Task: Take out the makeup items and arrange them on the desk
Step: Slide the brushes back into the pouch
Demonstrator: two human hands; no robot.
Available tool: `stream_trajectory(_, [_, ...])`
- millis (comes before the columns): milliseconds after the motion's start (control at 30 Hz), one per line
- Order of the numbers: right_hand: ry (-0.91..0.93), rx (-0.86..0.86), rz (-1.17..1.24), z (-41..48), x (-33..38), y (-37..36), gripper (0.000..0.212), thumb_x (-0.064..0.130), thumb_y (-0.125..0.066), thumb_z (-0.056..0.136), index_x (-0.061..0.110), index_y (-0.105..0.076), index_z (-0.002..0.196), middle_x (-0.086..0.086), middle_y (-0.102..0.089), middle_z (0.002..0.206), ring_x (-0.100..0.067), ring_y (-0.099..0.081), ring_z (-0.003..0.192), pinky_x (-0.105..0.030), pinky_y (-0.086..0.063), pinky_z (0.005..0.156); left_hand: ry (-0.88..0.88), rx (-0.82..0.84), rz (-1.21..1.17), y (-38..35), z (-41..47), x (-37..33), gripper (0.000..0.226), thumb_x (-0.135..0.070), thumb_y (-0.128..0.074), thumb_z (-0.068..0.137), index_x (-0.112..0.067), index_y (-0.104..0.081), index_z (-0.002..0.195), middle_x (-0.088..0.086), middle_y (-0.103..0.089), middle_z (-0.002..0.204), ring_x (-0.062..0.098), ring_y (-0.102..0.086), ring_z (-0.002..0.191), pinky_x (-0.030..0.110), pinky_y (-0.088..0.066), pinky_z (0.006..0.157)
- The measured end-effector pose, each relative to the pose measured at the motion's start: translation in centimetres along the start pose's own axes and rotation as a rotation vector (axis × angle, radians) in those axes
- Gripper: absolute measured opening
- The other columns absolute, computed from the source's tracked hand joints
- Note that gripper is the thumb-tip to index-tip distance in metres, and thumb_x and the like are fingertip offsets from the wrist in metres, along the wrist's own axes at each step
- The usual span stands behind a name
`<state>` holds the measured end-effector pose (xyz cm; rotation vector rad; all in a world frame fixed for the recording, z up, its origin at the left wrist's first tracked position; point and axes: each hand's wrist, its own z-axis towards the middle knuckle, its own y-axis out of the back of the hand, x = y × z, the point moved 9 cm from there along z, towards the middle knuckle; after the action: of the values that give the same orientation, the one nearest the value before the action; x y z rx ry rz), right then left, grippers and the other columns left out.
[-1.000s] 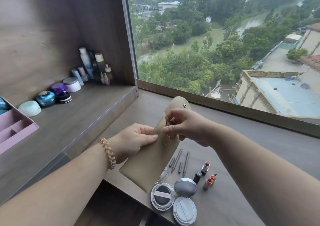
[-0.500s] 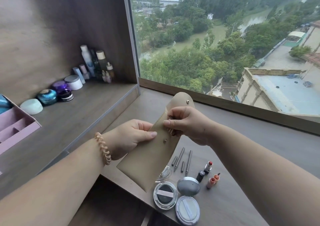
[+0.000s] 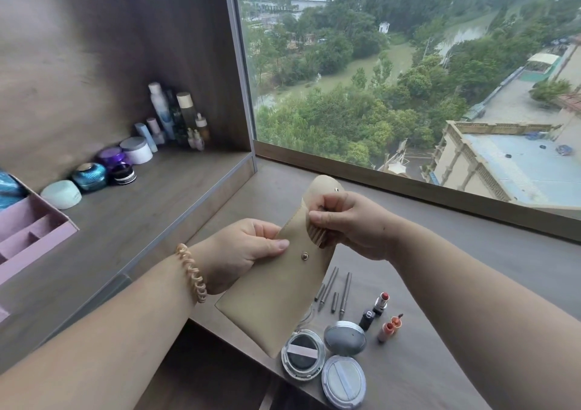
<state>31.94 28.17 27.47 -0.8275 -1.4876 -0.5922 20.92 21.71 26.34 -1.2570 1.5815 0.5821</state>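
I hold a beige snap pouch (image 3: 276, 296) tilted above the desk (image 3: 440, 362), its flap open. My left hand (image 3: 248, 249) grips the pouch's left edge, thumb on the front. My right hand (image 3: 349, 224) pinches a bundle of slim beige-handled items (image 3: 316, 237) sticking out of the pouch mouth. On the desk below lie several thin pencils (image 3: 333, 290), a red lipstick (image 3: 381, 303) with its black cap (image 3: 366, 318), an orange lip gloss (image 3: 390, 328), an open cushion compact (image 3: 302, 354) and a closed one (image 3: 344, 381).
A raised shelf (image 3: 132, 221) at left carries jars (image 3: 136, 154) and bottles (image 3: 176, 114) along the back wall, plus a pink divided box (image 3: 31, 237). A large window (image 3: 408, 79) stands behind the desk. The desk's front edge runs just below the compacts.
My right hand has drawn the bundle of slim items a little out of the pouch mouth. The pouch has shifted slightly up and to the right with both hands.
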Motion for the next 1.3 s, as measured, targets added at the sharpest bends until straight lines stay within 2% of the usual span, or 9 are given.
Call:
stream_trajectory(167, [0.027,-0.105,-0.027,-0.5,1.7,2.8,0.017,-0.001,-0.056,0.09,0.006,-0.055,0.074,0.001,-0.059,0.056,-0.006,-0.052,0.047,-0.014,-0.041,0.045,0.07,0.015,-0.006,0.6,-0.4,1.3,0.021,-0.006,-0.06,0.082,0.004,-0.068,0.098,0.019,-0.072,0.087,0.023,-0.07,0.068,0.031,-0.058,0.064])
stream_trajectory(367, [-0.016,-0.159,-0.482,0.5,0.7,1.6,0.015,0.019,-0.062,0.09,0.018,-0.058,0.076,0.002,-0.056,0.068,-0.009,-0.05,0.059,-0.02,-0.043,0.052,-0.012,-0.072,-0.11,0.1,1.0,1.1,0.022,-0.004,-0.05,0.088,0.005,-0.066,0.1,0.02,-0.071,0.084,0.024,-0.07,0.065,0.03,-0.058,0.06])
stream_trajectory(533, [0.203,-0.279,-0.75,0.5,2.3,-0.2,0.023,0.025,-0.061,0.091,0.011,-0.057,0.073,0.002,-0.047,0.069,-0.007,-0.042,0.061,-0.014,-0.034,0.055,-0.058,-0.109,-0.124,0.2,1.4,0.9,0.022,-0.001,-0.046,0.092,0.004,-0.066,0.098,0.019,-0.071,0.081,0.024,-0.069,0.064,0.029,-0.058,0.06])
stream_trajectory(700, [0.194,-0.417,-0.796,1.0,0.7,-0.9,0.039,0.038,-0.056,0.091,0.021,-0.046,0.058,0.006,-0.045,0.054,-0.012,-0.042,0.056,-0.034,-0.039,0.059,-0.041,-0.049,-0.069,-1.3,1.6,2.1,0.022,-0.012,-0.066,0.08,0.0,-0.066,0.099,0.019,-0.07,0.087,0.027,-0.069,0.073,0.037,-0.058,0.069])
stream_trajectory(800, [0.215,-0.399,-0.828,1.3,1.1,-1.3,0.04,0.036,-0.058,0.09,0.022,-0.045,0.056,0.007,-0.044,0.052,-0.012,-0.042,0.054,-0.032,-0.036,0.055,-0.033,-0.035,0.009,-1.5,1.4,2.5,0.029,-0.01,-0.067,0.073,-0.002,-0.065,0.101,0.018,-0.07,0.092,0.027,-0.069,0.08,0.038,-0.057,0.073])
stream_trajectory(967, [0.205,-0.542,-0.781,1.5,3.6,2.7,0.043,0.036,-0.06,0.09,0.021,-0.043,0.053,0.007,-0.043,0.05,-0.01,-0.04,0.049,-0.029,-0.032,0.054,-0.018,0.051,0.0,-1.3,0.7,3.0,0.04,-0.002,-0.065,0.074,0.001,-0.058,0.113,0.02,-0.068,0.098,0.028,-0.068,0.082,0.037,-0.057,0.072])
stream_trajectory(1067, [0.178,-0.446,-0.963,2.5,3.1,0.8,0.042,0.044,-0.055,0.09,0.023,-0.043,0.056,0.007,-0.047,0.053,-0.017,-0.047,0.057,-0.032,-0.038,0.057,-0.044,0.058,-0.04,-1.5,0.8,3.1,0.039,-0.001,-0.064,0.074,-0.002,-0.058,0.113,0.02,-0.067,0.096,0.028,-0.068,0.079,0.037,-0.057,0.072])
stream_trajectory(1200, [0.198,-0.495,-1.041,2.7,2.7,0.7,0.04,0.049,-0.051,0.09,0.023,-0.046,0.061,0.006,-0.049,0.058,-0.023,-0.052,0.066,-0.035,-0.043,0.06,-0.034,-0.003,-0.079,-0.8,1.2,3.4,0.037,-0.001,-0.062,0.071,-0.005,-0.061,0.108,0.017,-0.069,0.088,0.028,-0.068,0.073,0.038,-0.057,0.068])
stream_trajectory(1300, [0.185,-0.519,-1.054,2.5,2.5,1.4,0.031,0.051,-0.05,0.09,0.023,-0.061,0.086,0.005,-0.056,0.078,-0.017,-0.053,0.078,-0.033,-0.044,0.068,0.0,-0.08,-0.085,0.9,1.3,3.9,0.041,-0.002,-0.062,0.069,-0.004,-0.06,0.109,0.019,-0.069,0.088,0.029,-0.068,0.072,0.038,-0.057,0.067])
